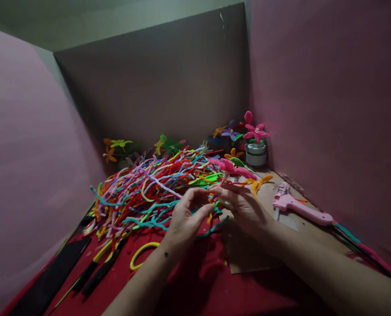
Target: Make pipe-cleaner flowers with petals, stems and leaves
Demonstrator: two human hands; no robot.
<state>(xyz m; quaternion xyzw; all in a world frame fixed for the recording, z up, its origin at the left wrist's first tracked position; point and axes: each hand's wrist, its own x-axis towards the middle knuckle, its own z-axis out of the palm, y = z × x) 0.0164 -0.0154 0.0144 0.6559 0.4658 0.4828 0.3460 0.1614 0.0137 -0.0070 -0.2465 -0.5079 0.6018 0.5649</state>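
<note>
Right in front of me, my left hand (187, 215) and right hand (244, 208) come together, fingertips almost meeting. And here's the pink flower (228, 166), fuzzy petals spread wide, just beyond my fingers and up over the right hand. Its stem (224, 179) slants from the bloom down towards me, a touch leftward, and drops in behind my right fingers. So the right hand is the nearer one to the bloom, its fingers bent and closed in on that stem, as far as I can judge. The left is half curled, thumb and forefinger bowed with a gap between; whether their tips pinch anything, I can't tell. Both forearms reach in from the near edge, left palm turned inward, right hand with its back mostly up.

Moving out: beyond and to the left, a big tangle of fuzzy stems (169, 175) in every colour. A yellow ring (132, 260) rests left of my wrist on the red surface (202, 294). Over to the right, orange petals (256, 186) and a pink glue gun (294, 205) lie on the brown board (248, 259). Farther back, another bloom stands in a pale jar (256, 156).
</note>
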